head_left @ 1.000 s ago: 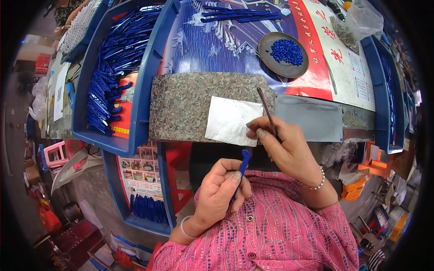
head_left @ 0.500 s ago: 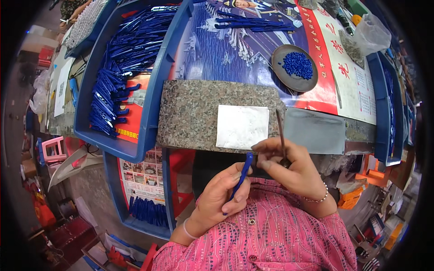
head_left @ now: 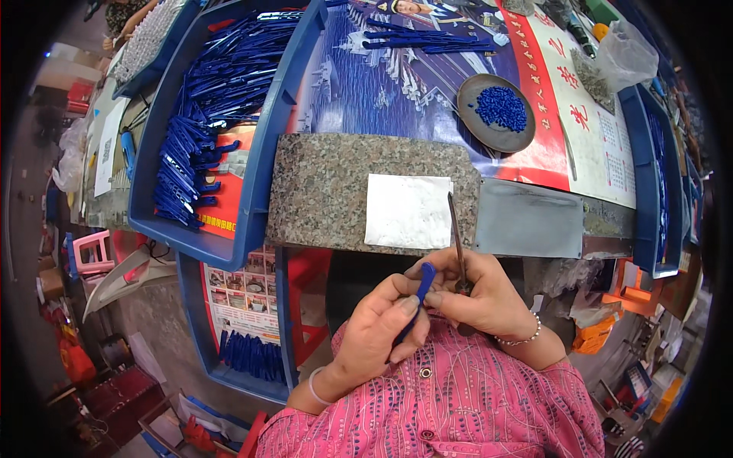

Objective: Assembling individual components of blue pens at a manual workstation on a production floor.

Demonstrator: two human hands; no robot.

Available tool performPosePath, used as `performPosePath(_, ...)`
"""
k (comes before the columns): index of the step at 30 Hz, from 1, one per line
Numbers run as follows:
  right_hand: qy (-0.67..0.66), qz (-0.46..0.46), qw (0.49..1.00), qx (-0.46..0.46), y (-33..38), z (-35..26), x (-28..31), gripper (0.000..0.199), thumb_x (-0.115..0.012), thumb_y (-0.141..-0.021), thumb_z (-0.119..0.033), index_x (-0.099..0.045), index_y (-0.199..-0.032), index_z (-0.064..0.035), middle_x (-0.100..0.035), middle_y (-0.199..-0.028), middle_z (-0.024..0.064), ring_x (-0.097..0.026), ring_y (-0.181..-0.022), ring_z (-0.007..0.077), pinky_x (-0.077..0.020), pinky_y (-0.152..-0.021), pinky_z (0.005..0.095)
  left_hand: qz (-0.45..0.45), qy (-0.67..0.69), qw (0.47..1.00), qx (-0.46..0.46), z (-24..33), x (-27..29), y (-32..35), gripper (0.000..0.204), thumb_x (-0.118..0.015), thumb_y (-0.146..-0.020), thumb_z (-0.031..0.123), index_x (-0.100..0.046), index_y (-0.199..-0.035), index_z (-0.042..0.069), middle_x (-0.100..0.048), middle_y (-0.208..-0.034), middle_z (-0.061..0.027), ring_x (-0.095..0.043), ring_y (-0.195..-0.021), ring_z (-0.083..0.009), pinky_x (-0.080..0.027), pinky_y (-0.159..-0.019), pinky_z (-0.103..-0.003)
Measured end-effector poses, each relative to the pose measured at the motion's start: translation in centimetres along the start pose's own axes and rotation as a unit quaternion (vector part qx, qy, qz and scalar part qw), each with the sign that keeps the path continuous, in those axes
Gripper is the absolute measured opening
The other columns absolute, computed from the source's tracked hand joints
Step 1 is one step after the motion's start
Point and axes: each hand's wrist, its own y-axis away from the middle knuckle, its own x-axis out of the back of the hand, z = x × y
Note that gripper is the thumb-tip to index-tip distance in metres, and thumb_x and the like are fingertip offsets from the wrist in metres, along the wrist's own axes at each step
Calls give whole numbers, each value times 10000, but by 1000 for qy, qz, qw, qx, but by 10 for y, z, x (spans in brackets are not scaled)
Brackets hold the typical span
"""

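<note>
A slim curved blue plastic piece [head_left: 425, 281] stands upright in the fingers of my left hand [head_left: 382, 320], above my lap. My right hand [head_left: 492, 298] is beside it, its fingertips close against the piece's upper part; whether they pinch something small I cannot see. Held in that hand too is a thin dark metal rod tool [head_left: 456, 229], its tip pointing up and away toward a white paper square [head_left: 405, 210]. The paper lies on a speckled granite slab [head_left: 317, 191]. Beyond the slab, a round dark dish [head_left: 504, 143] holds many small blue pieces [head_left: 501, 107].
At the left a large blue tray [head_left: 258, 183] is heaped with blue plastic pieces [head_left: 240, 72]. A lower blue tray [head_left: 197, 328] holds more. Several lie on the poster at the back. A grey plate [head_left: 528, 220] adjoins the slab; another blue tray [head_left: 649, 183] stands right.
My right hand has moved left and down, bringing its fingertips to the blue piece. The rod tool has shifted left with it. My left hand still holds the piece, moved slightly right.
</note>
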Motion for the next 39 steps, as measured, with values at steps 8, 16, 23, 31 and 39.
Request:
performPosePath(8,32,47,998,32,17,14,5,285,-600,-805,5,-540,-1083,25,-591,-847,31,-524,-600,33,-405,-492,163,68,-230,963,-126,-17,-10,0,188,-432,-926,32,-402,-1099,-37,-605,-858,-120,-487,-531,-60,-397,-462,-174)
performPosePath(16,44,94,994,40,25,15,3,320,-574,-790,37,-527,-1106,45,-599,-859,45,-526,-570,31,-405,-486,162,89,-481,842,-228,-34,-6,-7,231,-511,-870,-49,-428,-1085,-64,-628,-1025,-178,-643,-828,-142,-524,-670,-226)
performPosePath(23,77,87,992,45,24,21,4,294,-545,-781,52,-529,-1074,46,-591,-866,52,-528,-558,36,-413,-486,168,109,-544,780,-290,-37,-7,-7,227,-566,-827,-59,-474,-1035,-59,-654,-887,-154,-661,-782,-152,-522,-638,-250)
performPosePath(31,60,97,992,48,23,30,2,212,-533,-757,38,-524,-969,31,-571,-826,45,-524,-546,41,-417,-486,172,105,-608,709,-343,-38,-6,-8,254,-614,-780,-60,-505,-1009,-55,-625,-833,-170,-661,-694,-262,-520,-586,-310)
performPosePath(39,52,125,991,23,24,41,-4,186,-473,-715,60,-501,-891,8,-532,-763,22,-507,-532,42,-400,-478,182,86,-647,684,-325,-42,-2,-6,281,-610,-752,-66,-510,-1015,-67,-608,-821,-184,-629,-653,-317,-499,-548,-360)
